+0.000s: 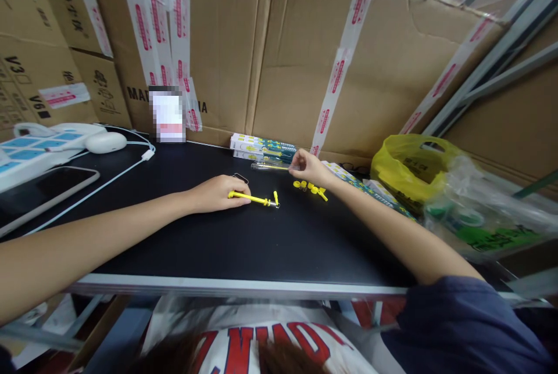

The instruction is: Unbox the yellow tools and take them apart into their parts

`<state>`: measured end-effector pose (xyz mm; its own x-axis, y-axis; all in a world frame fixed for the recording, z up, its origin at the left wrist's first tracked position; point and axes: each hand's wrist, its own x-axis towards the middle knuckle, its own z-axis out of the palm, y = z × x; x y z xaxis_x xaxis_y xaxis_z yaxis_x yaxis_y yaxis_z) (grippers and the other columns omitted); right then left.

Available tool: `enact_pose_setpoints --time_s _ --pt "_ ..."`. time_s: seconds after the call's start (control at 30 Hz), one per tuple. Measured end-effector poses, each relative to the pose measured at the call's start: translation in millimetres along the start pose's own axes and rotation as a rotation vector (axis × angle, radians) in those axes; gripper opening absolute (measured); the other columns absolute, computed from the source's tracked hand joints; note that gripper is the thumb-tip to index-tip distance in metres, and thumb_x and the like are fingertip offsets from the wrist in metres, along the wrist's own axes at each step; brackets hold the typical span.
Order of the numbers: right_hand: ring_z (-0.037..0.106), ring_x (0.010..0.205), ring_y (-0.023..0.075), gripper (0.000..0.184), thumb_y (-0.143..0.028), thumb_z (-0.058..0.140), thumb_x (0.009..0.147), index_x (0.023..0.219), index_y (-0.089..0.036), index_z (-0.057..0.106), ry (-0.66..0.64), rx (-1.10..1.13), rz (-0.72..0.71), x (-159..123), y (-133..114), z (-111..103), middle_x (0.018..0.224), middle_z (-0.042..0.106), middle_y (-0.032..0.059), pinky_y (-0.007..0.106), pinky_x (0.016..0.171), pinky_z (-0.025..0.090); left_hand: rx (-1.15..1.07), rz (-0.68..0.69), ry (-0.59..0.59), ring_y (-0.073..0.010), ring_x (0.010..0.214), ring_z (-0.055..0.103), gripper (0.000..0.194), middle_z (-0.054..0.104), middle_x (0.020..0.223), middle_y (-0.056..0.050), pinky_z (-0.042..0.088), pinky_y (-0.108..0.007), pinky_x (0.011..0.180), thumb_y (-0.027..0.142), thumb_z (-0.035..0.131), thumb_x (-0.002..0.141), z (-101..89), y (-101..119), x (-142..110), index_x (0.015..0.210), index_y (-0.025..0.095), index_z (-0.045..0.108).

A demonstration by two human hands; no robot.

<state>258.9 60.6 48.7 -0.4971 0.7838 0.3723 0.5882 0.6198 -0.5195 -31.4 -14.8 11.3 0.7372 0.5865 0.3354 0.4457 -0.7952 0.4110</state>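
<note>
lying in the left hand [222, 193], the yellow rod [256, 198] is pointing its long axis roughly left to right, with its free end tipping slightly toward the person. that end is showing a bit of metal and a short yellow piece [275, 197] that is sticking out crosswise. the left grip is narrowing onto the rod's other end; whether the rod is touching the tabletop [244, 252] is hard to tell.

the right hand [310, 166] is pinching the right end of a see-through tube [269, 166], its grip looking almost closed. the tube is lying farther from the person than the rod, with its long axis running nearly the same way. the relation that is mattering most: the rod's free end is facing rightward, out of the left grip, while the right hand is sitting beyond it, farther off and to the right.

small yellow parts [310, 187] are lying together to the right of the rod, just on the near side of the right hand, which is being the closer one to them. behind the tube, boxes [264, 146] are resting against the cardboard [218, 43]. to the right, a yellow bag [405, 173] is standing; far left, a phone [47, 194] is lying near a power strip [43, 150].
</note>
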Motion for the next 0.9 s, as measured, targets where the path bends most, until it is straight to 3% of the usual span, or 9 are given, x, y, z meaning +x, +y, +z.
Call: enact_pose_setpoints --time_s 0.3,0.9 --pt "0.055 0.081 0.0201 0.013 -0.025 0.063 0.074 0.085 -0.02 0.058 -0.016 -0.649 -0.025 8.7 -0.9 8.3 0.077 0.066 0.0025 0.028 0.066 0.032 0.012 0.003 -0.011 -0.0132 0.073 0.058 0.024 0.063 0.084 -0.002 0.04 -0.021 0.066 0.037 0.052 0.088 0.8 -2.3 0.1 0.087 0.017 0.064" --pt "0.055 0.083 0.0228 0.015 -0.028 0.063 0.078 0.089 -0.019 0.059 -0.077 -0.822 -0.034 5.1 -0.1 14.1 0.086 0.067 0.006 0.03 0.064 0.028 0.012 0.012 -0.021 -0.0137 0.074 0.057 0.025 0.064 0.084 -0.002 0.04 -0.022 0.066 0.039 0.051 0.088 1.0 -4.2 -0.8 0.088 0.018 0.065"
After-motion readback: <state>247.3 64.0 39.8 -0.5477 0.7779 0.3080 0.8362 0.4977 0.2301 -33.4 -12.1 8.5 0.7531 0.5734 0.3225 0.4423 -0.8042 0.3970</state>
